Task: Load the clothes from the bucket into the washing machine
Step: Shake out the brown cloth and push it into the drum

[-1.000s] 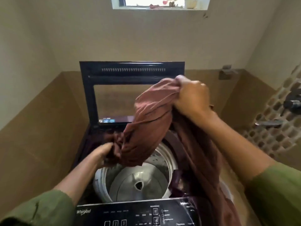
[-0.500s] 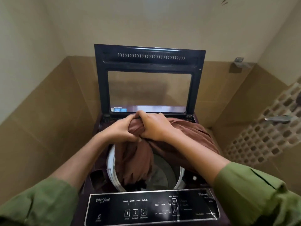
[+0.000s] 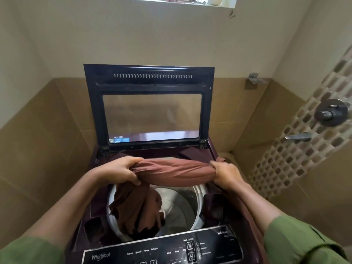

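Over the open washing machine (image 3: pixel 209 210), I hold a brown cloth (image 3: pixel 175 171) stretched between both hands. My left hand (image 3: pixel 122 171) has its grip clenched round the cloth's left end, fingers curled under the bunched fabric; my right hand (image 3: pixel 225 173) grips the right end the same way, near the machine's right edge. Between the two grips the cloth runs as a thick twisted roll above the far half of the drum (image 3: pixel 181 206). From my left grip a long tail of the fabric hangs down into the left side of the drum, its lower folds resting inside. More of the cloth trails from my right grip over the machine's right rim and under my right forearm. The glass lid (image 3: pixel 150 82) stands upright at the far side, and the control panel (image 3: pixel 163 250) lies nearest me.
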Demonstrator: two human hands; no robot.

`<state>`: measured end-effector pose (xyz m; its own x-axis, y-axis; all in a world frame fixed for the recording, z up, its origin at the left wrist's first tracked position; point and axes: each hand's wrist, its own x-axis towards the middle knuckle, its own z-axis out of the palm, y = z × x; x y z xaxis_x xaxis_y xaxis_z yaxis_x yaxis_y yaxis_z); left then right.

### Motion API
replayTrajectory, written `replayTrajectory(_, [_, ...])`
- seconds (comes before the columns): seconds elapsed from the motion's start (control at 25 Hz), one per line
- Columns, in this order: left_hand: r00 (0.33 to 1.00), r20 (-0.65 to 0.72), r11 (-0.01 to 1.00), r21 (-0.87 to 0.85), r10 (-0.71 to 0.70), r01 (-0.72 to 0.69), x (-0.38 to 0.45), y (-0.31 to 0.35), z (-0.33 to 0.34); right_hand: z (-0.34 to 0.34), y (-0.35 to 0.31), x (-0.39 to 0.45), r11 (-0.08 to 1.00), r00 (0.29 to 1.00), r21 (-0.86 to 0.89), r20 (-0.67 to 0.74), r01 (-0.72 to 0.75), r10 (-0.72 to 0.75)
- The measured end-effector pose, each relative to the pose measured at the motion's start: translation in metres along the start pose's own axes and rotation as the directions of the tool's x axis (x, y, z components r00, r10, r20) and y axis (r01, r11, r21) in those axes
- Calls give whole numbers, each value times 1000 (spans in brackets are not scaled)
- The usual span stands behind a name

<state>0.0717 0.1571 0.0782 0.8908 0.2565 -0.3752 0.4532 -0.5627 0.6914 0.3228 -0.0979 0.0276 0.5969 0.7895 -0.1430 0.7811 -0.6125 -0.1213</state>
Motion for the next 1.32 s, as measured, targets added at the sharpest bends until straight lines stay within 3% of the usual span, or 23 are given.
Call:
replayTrajectory(0.12, [986, 50, 940, 311, -162, 139, 9, 21, -4, -39, -8, 5, 999, 957, 39, -290, -14, 25])
replayTrajectory(0.24, [995, -17, 977, 191, 96, -91, 43, 88, 26, -71, -43, -2, 992, 891, 66, -448, 106, -66])
replayTrajectory(0.36, [967, -93, 965, 133, 239, -226, 75, 136, 55, -69, -54, -16, 969, 907, 50, -365, 244, -209])
replayTrajectory(0.44, [966, -146, 962, 199, 215, -184, 86, 142, 59, -62, -28, -27, 975, 942, 198, -333, 105, -34])
replayTrajectory(0.52, [958, -233, 973, 196, 165, -120, 89, 140, 61, -49, 2, -53, 895, 894, 384, -282, -227, 348])
replayTrajectory(0.56, [950, -272, 983, 139, 156, -122, 89, 141, 63, -38, 9, -66, 747, 837, 530, -118, -401, 534])
replayTrajectory(0.6, [941, -296, 986, 74, 162, -146, 90, 145, 65, -27, 10, -80, 496, 783, 680, 192, -541, 591])
replayTrajectory(0.64, [937, -296, 982, 16, 184, -187, 89, 151, 66, -18, 5, -88, 161, 725, 748, 529, -644, 441])
replayTrajectory(0.68, [937, -275, 972, -29, 218, -235, 87, 159, 69, -7, 4, -88, -186, 700, 726, 688, -662, 192])
replayTrajectory(0.72, [934, -248, 957, -66, 257, -281, 84, 167, 70, 0, 8, -81, -508, 724, 644, 688, -572, 55])
replayTrajectory(0.76, [929, -222, 940, -102, 296, -324, 79, 175, 71, 2, 17, -70, -734, 765, 542, 643, -410, 47])
replayTrajectory(0.8, [923, -198, 924, -132, 331, -360, 74, 182, 73, 2, 25, -61, -862, 794, 452, 599, -227, 105])
replayTrajectory(0.84, [915, -183, 908, -155, 361, -389, 67, 187, 74, -4, 35, -52, -918, 815, 393, 550, -59, 183])
replayTrajectory(0.92, [889, -175, 876, -172, 424, -451, 54, 193, 72, -23, 51, -38, -931, 826, 332, 475, 150, 303])
replayTrajectory(1.0, [857, -193, 842, -177, 479, -510, 43, 195, 62, -55, 58, -32, -903, 852, 378, 385, 205, 355])
replayTrajectory(1.08, [844, -225, 830, -182, 487, -527, 35, 189, 48, -88, 69, -25, -818, 822, 488, 299, 305, 484])
replayTrajectory(1.16, [835, -266, 824, -187, 482, -535, 31, 177, 34, -126, 77, -23, -601, 728, 654, 110, 460, 677])
replayTrajectory(1.2, [835, -278, 828, -179, 475, -531, 30, 171, 28, -140, 76, -26, -465, 658, 699, -10, 543, 753])
replayTrajectory(1.24, [840, -283, 841, -159, 463, -517, 30, 166, 24, -150, 74, -30, -329, 545, 693, -110, 642, 831])
replayTrajectory(1.32, [857, -270, 879, -69, 438, -471, 33, 159, 23, -171, 70, -33, -175, 417, 739, -156, 651, 896])
